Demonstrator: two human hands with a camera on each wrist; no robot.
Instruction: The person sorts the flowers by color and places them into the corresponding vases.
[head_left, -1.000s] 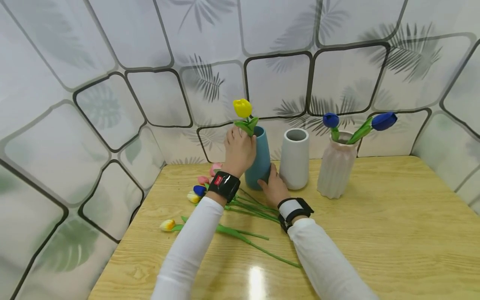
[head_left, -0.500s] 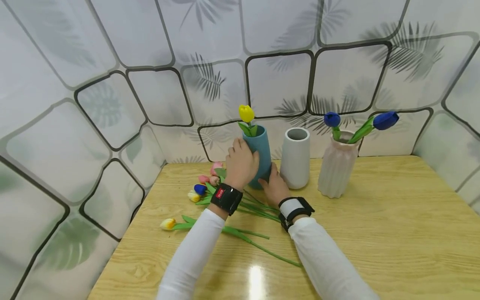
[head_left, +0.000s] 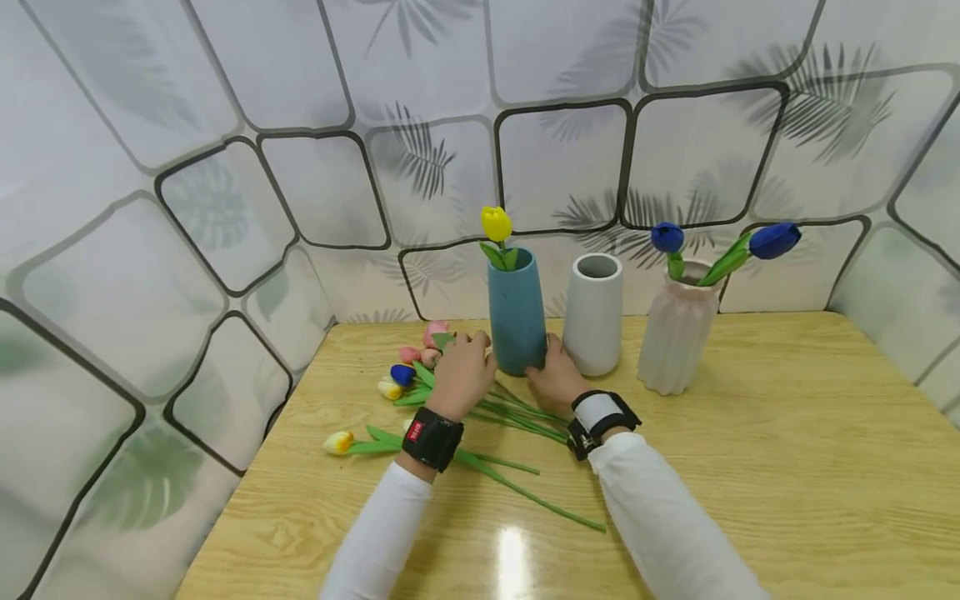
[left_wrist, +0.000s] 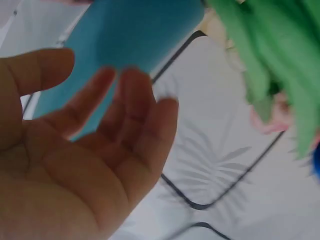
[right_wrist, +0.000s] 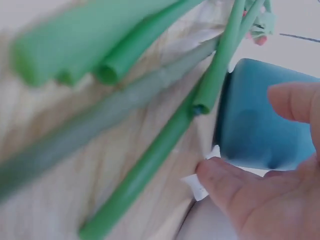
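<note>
A blue vase [head_left: 517, 312] stands upright on the table with a yellow tulip [head_left: 497, 225] in it. My left hand [head_left: 462, 375] is beside the vase, over the lying tulips, holding nothing; the left wrist view shows its fingers [left_wrist: 137, 95] loosely bent, apart from the thumb. My right hand [head_left: 558, 379] is at the foot of the vase, thumb toward its front and fingers by its right side. In the right wrist view its thumb [right_wrist: 292, 102] and fingers are spread near the vase; contact is unclear. Several tulips with green stems [head_left: 517, 421] lie below both hands.
Right of the blue vase stands a white vase [head_left: 592, 321]. Farther right, a pale pink ribbed vase [head_left: 675, 342] holds two blue tulips [head_left: 774, 241]. A yellow-white tulip [head_left: 339, 442] lies nearer the front of the wooden table [head_left: 750, 483]. Patterned walls close the back and sides.
My left hand let go of the yellow tulip as it sank into the blue vase, then moved down and away from the vase. My right hand stayed at the vase's foot, its wrist shifting slightly right.
</note>
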